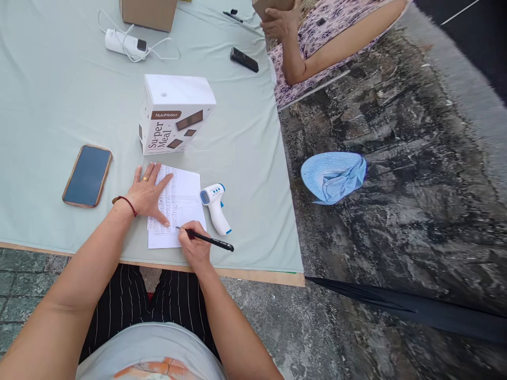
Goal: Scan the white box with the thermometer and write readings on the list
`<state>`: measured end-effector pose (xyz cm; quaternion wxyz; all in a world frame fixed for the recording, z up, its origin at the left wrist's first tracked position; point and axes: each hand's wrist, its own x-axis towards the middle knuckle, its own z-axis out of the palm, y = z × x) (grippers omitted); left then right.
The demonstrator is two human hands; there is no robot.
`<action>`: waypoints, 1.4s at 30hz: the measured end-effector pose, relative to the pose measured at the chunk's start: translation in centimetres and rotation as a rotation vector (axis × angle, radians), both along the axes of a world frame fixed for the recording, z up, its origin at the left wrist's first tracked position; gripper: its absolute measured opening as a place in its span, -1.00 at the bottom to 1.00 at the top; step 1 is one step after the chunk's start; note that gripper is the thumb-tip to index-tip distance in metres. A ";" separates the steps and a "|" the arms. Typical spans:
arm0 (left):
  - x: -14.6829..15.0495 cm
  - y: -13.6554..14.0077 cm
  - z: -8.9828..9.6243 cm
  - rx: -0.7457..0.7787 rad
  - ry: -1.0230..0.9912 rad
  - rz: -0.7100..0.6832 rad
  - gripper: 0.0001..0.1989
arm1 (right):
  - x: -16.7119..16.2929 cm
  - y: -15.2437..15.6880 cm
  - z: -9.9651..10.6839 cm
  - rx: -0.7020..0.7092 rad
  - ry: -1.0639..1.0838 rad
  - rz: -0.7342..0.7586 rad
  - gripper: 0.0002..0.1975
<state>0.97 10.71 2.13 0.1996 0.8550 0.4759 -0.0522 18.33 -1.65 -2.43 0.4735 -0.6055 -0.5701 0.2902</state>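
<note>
Sheets of paper (184, 184) with rows of handwriting lie near the table's front edge. My left hand (149, 194) rests flat on their left side, fingers spread, with a ring and a dark red wrist cord. A black pen (212, 241) is pinched in my right hand (194, 245), its tip touching the paper close to my left thumb. Just right of the sheets lies a white and blue infrared thermometer (216, 208). Behind the paper stands a white Su-per Meal box (176, 113).
A smartphone (87, 176) lies at left. Farther back are a white device with a cable (125, 45), a cardboard box (148, 13) and a black case (244, 59). Another person's hand (279, 24) holds a brown box at the table's right side. A blue hat (334, 177) lies on the ground.
</note>
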 end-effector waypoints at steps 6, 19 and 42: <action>0.1 0.0 0.2 -0.006 0.017 0.007 0.46 | 0.0 0.0 0.0 0.013 0.007 0.007 -0.88; 0.0 0.0 -0.1 0.000 -0.002 0.005 0.45 | 0.0 -0.1 -0.3 0.030 -0.016 -0.024 -0.88; -1.3 2.0 -3.4 0.465 -0.675 0.548 -0.70 | 3.8 7.4 0.0 0.240 -0.916 0.355 -0.50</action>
